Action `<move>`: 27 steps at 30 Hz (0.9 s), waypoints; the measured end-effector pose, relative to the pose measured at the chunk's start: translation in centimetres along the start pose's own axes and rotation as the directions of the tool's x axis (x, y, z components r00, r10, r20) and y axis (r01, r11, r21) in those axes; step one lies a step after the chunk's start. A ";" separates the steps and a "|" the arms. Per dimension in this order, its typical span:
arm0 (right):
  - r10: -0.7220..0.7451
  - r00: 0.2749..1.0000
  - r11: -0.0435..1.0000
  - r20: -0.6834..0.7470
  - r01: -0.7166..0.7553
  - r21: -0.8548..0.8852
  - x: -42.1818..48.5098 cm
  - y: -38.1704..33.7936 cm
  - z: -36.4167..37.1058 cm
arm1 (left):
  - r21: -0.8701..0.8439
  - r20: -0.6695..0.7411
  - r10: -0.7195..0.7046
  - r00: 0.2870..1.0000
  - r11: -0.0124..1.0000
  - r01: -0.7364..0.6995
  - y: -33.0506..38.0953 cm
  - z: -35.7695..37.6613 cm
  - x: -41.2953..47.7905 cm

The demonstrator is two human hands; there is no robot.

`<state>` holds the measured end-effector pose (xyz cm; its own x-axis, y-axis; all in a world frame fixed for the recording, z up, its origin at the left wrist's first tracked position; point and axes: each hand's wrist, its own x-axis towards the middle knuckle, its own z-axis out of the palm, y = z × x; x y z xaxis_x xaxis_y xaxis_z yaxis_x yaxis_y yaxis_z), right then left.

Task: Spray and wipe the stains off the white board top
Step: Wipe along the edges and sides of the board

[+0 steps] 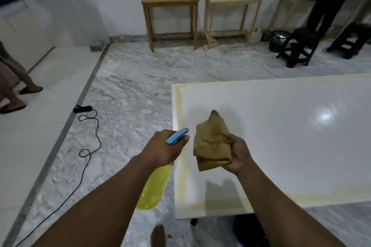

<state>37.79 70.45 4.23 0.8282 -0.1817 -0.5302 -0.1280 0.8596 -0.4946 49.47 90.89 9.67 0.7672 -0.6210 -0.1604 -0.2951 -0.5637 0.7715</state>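
The white board top lies flat in front of me, with yellowish stains along its left, far and near edges. My left hand grips a spray bottle with a yellow body and a blue head, its nozzle aimed toward the board from just off the left edge. My right hand holds a crumpled brown cloth above the board's left part, and the cloth's shadow falls on the near edge.
A black power strip and cable trail over the marble floor at left. Two wooden tables stand against the far wall, black stools and a bin at right. A person's sandalled feet are at far left.
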 end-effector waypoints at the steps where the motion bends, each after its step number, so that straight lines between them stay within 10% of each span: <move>1: 0.022 1.000 0.999 0.000 -0.022 -0.028 1.1 0.3 0.8 | 0.014 0.000 -0.004 1.000 1.000 0.004 -0.2 -0.4 0.6; 16: -0.104 0.951 0.842 -0.290 -0.071 -0.534 24.1 -8.7 10.4 | 0.207 0.034 0.062 0.998 0.976 -0.067 -7.3 -7.5 23.4; 22: -0.516 0.822 0.275 -0.239 -0.106 -0.956 38.7 -11.9 13.3 | 0.044 0.050 0.035 0.998 0.998 -0.037 -13.4 -9.6 32.4; 27: -0.418 0.896 -0.223 -0.150 -0.261 -0.939 50.3 -8.4 14.4 | 0.066 0.028 0.043 0.999 0.997 -0.044 -18.8 -9.9 36.2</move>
<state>88.39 60.92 -8.40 0.7137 -0.5938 -0.3716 -0.7003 -0.5927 -0.3979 88.44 84.37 -4.55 0.7375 -0.6597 -0.1447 -0.3656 -0.5701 0.7357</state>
